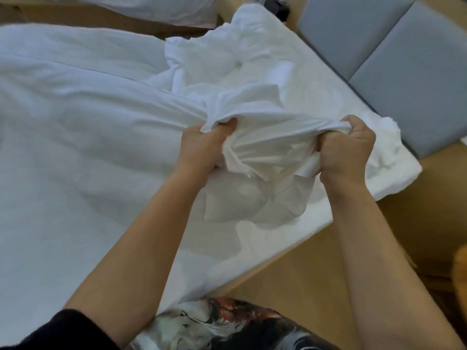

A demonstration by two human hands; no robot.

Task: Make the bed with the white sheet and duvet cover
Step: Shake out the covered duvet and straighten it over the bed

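A white duvet cover (75, 137) lies spread over the bed, filling the left and middle of the head view. Its bunched edge (267, 137) is stretched between both hands near the bed's right corner. My left hand (202, 147) grips the gathered cloth on the left. My right hand (348, 147) grips the same edge on the right, fist closed. A crumpled white duvet (227, 56) is heaped further back. The white sheet (316, 97) covers the mattress beneath. Below my hands the cloth hangs in a loose pouch.
A grey padded headboard (394, 54) runs along the right side. The wooden bed frame (290, 274) shows at the lower right. A second white bedding piece (151, 6) lies at the top left. My patterned shorts (227, 324) are at the bottom.
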